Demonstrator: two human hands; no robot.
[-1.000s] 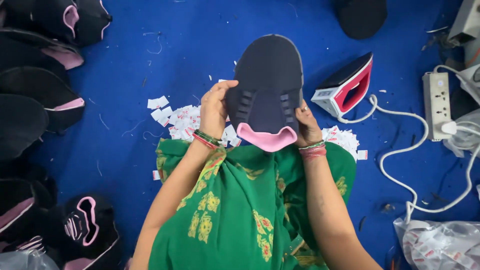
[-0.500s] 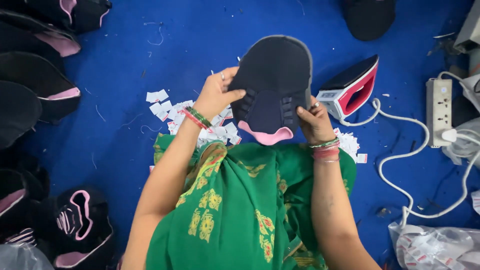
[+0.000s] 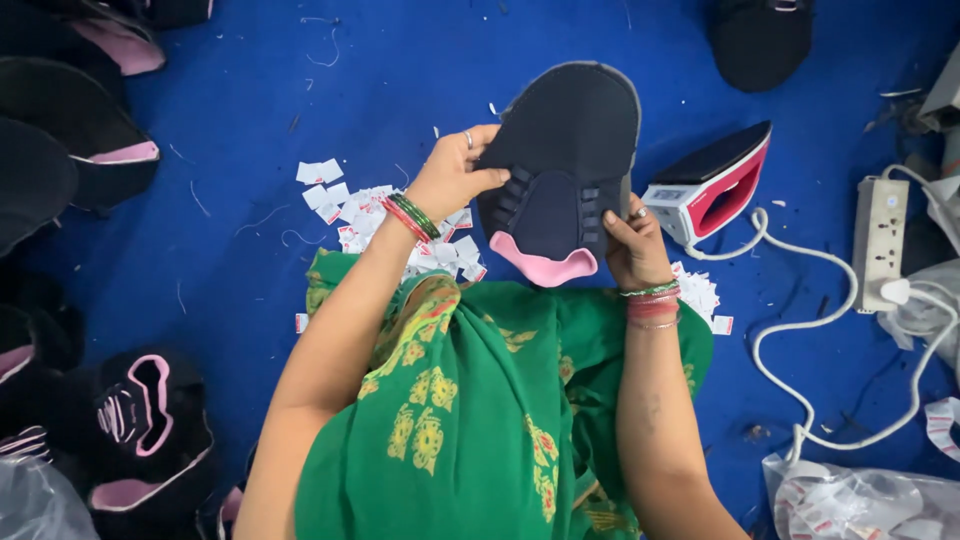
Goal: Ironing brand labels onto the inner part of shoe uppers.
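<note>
Since half second ago, shoe upper (image 3: 560, 160) tipped toward 1 o'clock, left hand (image 3: 455, 180) slid higher on its edge. Both hands clamped on upper, right hand (image 3: 632, 245) at 5 o'clock side, holding it flat and off blue floor (image 3: 250, 100) for viewing. Paper tags (image 3: 345, 205) at 9 o'clock within reach; iron (image 3: 715, 185) at 3 o'clock, propped on end.

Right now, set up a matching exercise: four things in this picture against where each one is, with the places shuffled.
Things:
1. shoe upper
2. iron
3. power strip
4. paper tags

Places:
A. on the blue floor, left of the left hand
B. far right, with a white plug in it
C. held in both hands
D. just right of the right hand

Pairs: 1-C, 2-D, 3-B, 4-A
</note>
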